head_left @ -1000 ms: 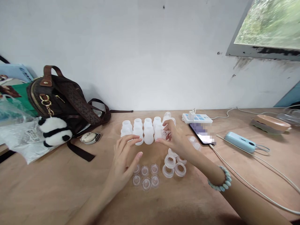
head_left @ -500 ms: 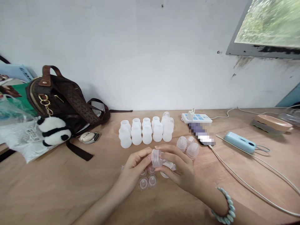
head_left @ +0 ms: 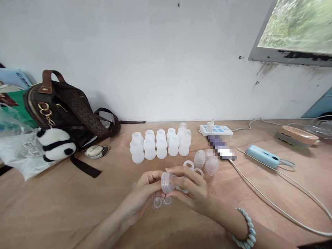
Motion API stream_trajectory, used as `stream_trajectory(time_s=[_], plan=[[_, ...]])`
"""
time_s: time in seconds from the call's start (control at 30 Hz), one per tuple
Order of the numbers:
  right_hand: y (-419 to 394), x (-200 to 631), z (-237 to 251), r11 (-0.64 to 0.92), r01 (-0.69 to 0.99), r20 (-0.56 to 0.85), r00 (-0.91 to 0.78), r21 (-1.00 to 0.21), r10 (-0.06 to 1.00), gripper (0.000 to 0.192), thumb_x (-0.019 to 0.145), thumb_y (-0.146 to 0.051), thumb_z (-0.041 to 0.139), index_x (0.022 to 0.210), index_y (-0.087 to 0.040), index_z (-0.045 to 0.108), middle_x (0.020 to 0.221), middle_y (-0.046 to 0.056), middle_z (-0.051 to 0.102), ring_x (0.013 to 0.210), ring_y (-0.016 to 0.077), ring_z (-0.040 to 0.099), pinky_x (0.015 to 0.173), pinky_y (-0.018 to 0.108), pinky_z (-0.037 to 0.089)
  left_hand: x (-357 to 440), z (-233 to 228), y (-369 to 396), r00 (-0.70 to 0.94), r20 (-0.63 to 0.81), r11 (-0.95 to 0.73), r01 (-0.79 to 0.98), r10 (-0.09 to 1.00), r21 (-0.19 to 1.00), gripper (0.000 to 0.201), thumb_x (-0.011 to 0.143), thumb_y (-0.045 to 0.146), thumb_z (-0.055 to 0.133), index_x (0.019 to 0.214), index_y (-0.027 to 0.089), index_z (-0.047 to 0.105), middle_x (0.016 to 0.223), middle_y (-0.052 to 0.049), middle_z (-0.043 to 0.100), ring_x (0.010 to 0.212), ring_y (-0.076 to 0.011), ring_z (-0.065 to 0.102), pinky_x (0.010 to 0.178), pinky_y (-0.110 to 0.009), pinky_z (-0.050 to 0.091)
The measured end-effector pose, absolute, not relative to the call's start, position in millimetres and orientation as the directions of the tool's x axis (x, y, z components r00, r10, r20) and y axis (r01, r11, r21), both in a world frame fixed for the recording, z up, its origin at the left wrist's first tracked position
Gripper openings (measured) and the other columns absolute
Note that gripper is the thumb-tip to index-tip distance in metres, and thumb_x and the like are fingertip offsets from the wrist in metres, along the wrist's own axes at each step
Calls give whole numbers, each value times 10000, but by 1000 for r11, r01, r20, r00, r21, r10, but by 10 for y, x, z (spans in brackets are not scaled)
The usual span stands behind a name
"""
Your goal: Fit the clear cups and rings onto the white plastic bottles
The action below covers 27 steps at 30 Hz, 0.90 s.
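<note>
Both hands meet over the wooden table (head_left: 64, 207) around one translucent threaded ring (head_left: 166, 182). My left hand (head_left: 145, 192) pinches its left side and my right hand (head_left: 193, 190) grips its right side. Below the hands lie clear silicone nipples (head_left: 157, 203). Behind them stand two rows of small white plastic bottles (head_left: 160, 144). More rings (head_left: 188, 165) and clear dome caps (head_left: 211, 166) lie just right of my hands.
A brown handbag (head_left: 64, 110) with a panda plush (head_left: 55, 144) sits at the left, beside plastic bags (head_left: 18, 148) and a small case (head_left: 94, 151). To the right are a power strip (head_left: 216, 130), a phone (head_left: 221, 147), white cables (head_left: 272, 204), a blue device (head_left: 261, 156) and a dish (head_left: 297, 135).
My right hand drew back from the bottle rows toward me. Both hands came together on a threaded ring above the nipples and hold it slightly nearer now.
</note>
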State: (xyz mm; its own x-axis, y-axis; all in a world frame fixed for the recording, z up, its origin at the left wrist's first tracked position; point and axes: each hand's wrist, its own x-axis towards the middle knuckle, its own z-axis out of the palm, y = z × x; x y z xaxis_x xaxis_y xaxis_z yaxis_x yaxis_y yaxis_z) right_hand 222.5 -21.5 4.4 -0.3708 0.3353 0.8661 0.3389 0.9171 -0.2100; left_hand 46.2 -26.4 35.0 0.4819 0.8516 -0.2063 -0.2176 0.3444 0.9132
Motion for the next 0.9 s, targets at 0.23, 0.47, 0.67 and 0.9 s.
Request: stream_trajectory(time_s=[0.23,0.47,0.67,0.9], plan=[[-238,2229,164,892,327,820,-383,-311,426,412,926,-304,620,1307,-188,516,931,84,653,808,172,640,670,280,580,475,375,-296,532,-160,308,-201,831,930,238,807,369,706,856,135,704,696,-1,584,595,-96,483,608,-222,428],[-239,2253,239,830,235,752,-351,-506,558,351,837,-385,722,1148,-233,662,892,50,635,747,158,610,641,276,551,470,384,-288,594,-89,279,-236,800,931,300,846,432,669,925,142,670,737,-7,578,653,-127,542,643,-265,507],[-233,2329,330,536,-94,540,-259,-839,801,372,745,-382,809,1078,-272,685,831,11,653,698,155,641,599,273,555,378,516,-327,630,-68,287,-252,774,924,253,862,386,657,806,148,593,735,-15,561,666,-134,541,660,-294,541],[-45,2870,566,506,-59,489,184,-860,852,299,821,-346,732,1103,-272,669,890,8,669,737,158,662,695,319,577,-242,486,-199,406,14,5,-46,914,999,275,886,424,611,777,172,611,685,14,512,621,-112,470,606,-217,444]])
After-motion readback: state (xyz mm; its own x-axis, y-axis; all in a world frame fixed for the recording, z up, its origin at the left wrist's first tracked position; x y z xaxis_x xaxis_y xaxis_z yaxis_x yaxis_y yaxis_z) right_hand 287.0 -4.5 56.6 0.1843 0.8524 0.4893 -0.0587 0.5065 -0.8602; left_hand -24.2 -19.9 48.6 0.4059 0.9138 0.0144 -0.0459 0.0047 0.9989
